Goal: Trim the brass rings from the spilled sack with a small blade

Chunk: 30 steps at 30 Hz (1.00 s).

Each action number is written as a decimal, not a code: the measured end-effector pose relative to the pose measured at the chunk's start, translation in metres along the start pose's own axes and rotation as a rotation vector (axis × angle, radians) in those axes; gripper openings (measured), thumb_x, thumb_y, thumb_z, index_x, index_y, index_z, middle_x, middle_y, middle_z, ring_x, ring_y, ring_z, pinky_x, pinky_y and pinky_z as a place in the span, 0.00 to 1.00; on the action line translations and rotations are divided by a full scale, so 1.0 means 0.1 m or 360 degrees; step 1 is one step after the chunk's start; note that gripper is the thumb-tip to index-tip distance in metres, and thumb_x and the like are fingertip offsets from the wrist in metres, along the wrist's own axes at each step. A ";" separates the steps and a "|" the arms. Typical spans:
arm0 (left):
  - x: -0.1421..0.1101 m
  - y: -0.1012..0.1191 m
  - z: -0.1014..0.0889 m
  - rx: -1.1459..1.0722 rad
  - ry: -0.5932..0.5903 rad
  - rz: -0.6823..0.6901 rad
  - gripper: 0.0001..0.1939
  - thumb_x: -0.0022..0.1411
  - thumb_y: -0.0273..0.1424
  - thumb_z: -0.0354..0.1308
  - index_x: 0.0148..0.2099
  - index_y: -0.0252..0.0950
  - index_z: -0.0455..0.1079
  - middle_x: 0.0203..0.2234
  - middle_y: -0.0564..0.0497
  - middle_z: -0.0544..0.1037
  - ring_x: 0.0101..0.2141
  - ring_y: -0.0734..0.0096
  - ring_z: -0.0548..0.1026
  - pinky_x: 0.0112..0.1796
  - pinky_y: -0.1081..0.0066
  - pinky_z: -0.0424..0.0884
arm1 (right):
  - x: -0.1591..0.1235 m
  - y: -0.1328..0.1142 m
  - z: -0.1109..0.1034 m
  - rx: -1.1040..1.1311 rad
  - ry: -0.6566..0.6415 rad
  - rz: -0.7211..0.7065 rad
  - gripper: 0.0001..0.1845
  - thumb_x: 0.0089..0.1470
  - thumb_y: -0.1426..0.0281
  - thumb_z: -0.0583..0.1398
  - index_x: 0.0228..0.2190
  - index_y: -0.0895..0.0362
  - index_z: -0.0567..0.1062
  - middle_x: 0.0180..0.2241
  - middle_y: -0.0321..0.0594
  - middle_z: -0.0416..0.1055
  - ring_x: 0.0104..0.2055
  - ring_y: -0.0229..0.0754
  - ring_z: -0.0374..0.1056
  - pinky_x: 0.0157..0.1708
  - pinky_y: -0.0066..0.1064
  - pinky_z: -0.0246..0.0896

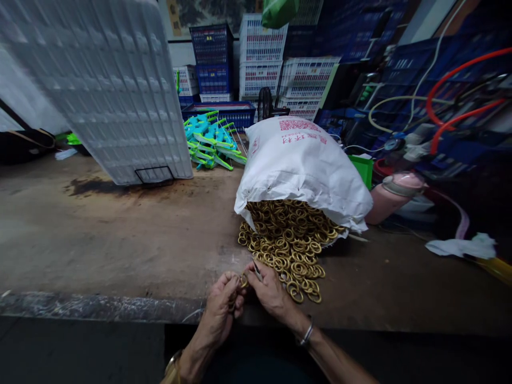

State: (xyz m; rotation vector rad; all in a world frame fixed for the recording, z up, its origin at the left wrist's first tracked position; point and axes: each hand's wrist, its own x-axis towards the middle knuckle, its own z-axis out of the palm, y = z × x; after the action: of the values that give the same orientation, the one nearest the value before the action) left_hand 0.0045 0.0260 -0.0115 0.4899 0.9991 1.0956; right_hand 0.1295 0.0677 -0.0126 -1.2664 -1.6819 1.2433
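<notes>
Close to the table's front edge, my left hand (227,296) is closed with a brass-coloured ring (244,280) pinched at its fingertips. My right hand (267,288) meets it there, fingers closed around a small pointed metal tool (257,271) whose exact kind I cannot make out. The right fingertips come up to the same ring. Beside and beyond my right hand, a pile of brass-coloured rings (294,256) spills onto the table from the mouth of a white woven sack (300,165) lying on its side.
A wooden table (120,240) carries a tall stack of translucent trays (120,90) at left. Green and turquoise plastic parts (212,138) lie behind, before stacked blue and white crates (262,64). At right are a pink bottle (396,194), orange hoses (436,117) and a crumpled white cloth (462,245).
</notes>
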 end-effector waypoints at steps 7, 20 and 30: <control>0.02 -0.02 -0.04 -0.0080 -0.0060 -0.0137 0.11 0.54 0.34 0.57 0.32 0.34 0.60 0.21 0.56 0.66 0.15 0.87 0.58 0.15 0.83 0.50 | -0.02 -0.06 0.00 0.0057 -0.0092 0.0011 0.09 0.52 0.69 0.51 0.29 0.58 0.70 0.23 0.33 0.65 0.26 0.33 0.60 0.28 0.24 0.55; 0.11 0.04 -0.03 -0.0724 0.0102 -0.0701 0.08 0.57 0.22 0.48 0.26 0.31 0.59 0.15 0.57 0.62 0.11 0.89 0.53 0.12 0.84 0.47 | -0.03 -0.04 0.01 0.0200 -0.0254 0.0028 0.09 0.52 0.64 0.54 0.30 0.58 0.69 0.23 0.33 0.68 0.26 0.34 0.64 0.27 0.24 0.57; 0.06 -0.01 -0.07 -0.0644 -0.0137 -0.0590 0.06 0.53 0.21 0.53 0.30 0.34 0.58 0.16 0.57 0.64 0.11 0.89 0.53 0.13 0.84 0.44 | -0.01 -0.10 -0.03 0.0122 -0.0131 0.0047 0.12 0.50 0.64 0.53 0.22 0.58 0.68 0.19 0.31 0.62 0.23 0.33 0.57 0.25 0.24 0.53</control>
State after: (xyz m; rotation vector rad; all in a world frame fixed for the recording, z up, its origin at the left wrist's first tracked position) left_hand -0.0009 0.0298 -0.0179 0.0188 0.7296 0.9005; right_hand 0.1296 0.0667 -0.0024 -1.2134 -1.6618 1.3811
